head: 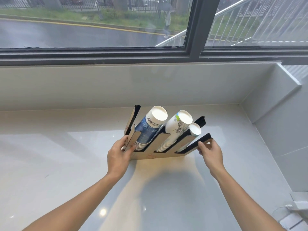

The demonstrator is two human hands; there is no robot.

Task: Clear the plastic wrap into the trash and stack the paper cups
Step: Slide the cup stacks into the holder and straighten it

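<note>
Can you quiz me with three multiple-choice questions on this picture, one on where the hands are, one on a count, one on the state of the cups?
1. Where are the hands on the cup holder?
A. both on top of the cups
B. one at each end
C. both under the base

2. How many stacks of cups sit in the holder?
A. one
B. three
C. five

3. How do the stacks lie?
A. leaning in the slots, bottoms facing up
B. scattered flat on the counter
C. standing mouths up, filled with water

Answers:
1 B: the left hand is at the left end, the right hand at the right end.
2 B: blue stack, white stack, small stack.
3 A: closed white bottoms show on top.
</note>
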